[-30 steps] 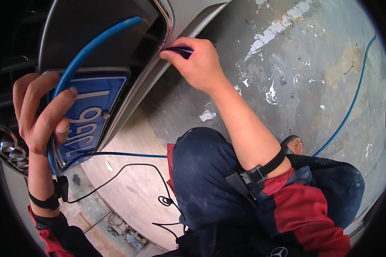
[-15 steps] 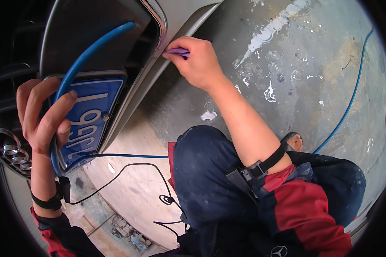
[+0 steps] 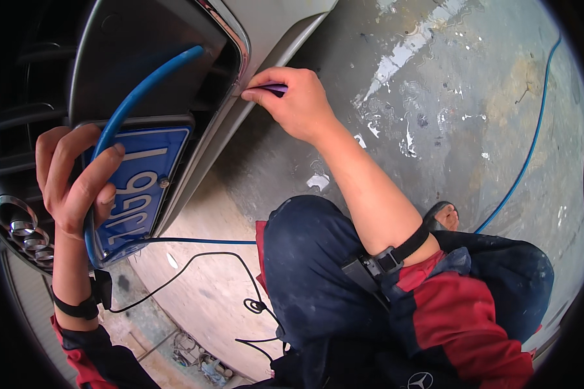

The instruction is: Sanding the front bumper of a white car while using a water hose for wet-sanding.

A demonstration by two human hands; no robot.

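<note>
A purple piece [image 3: 278,88] is being pinched between the right hand's [image 3: 297,104] fingertips, a blue hose [image 3: 136,94] between the left hand's [image 3: 76,181].

Left, I'm seeing white characters [image 3: 143,153] on a blue plate [image 3: 162,163], chrome rings [image 3: 24,227] on a grille [image 3: 36,115]; near, a star [image 3: 420,380] on clothing [image 3: 376,363]

a curved blue hose [image 3: 135,94]; a folded purple sheet [image 3: 278,87] at the bumper's [image 3: 272,29] edge.
</note>
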